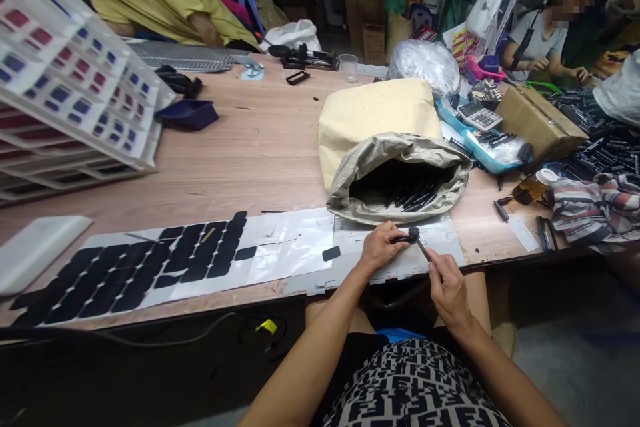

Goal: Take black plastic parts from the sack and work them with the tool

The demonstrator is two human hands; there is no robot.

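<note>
My left hand [384, 245] is closed on a slim black part [400, 238] at the table's front edge. My right hand [449, 287] grips a thin grey rod [423, 248], which slants up to the left. Where the rod's upper end meets the black part there is a round black piece [414, 232]; I cannot tell which of the two it belongs to. Just beyond my hands an open sack [345, 177] lies on its side, its mouth towards me, with several black parts [415, 197] inside. A grey-white sheet [445, 240] lies beneath my hands.
Left of my hands, black rounded pads [200, 253] lie in rows on white backing [280, 247]. A white rack [85, 80] stands at far left. Blue trays [487, 159], a cardboard box [537, 120] and a bottle [533, 190] stand at right. Two other people sit across the table.
</note>
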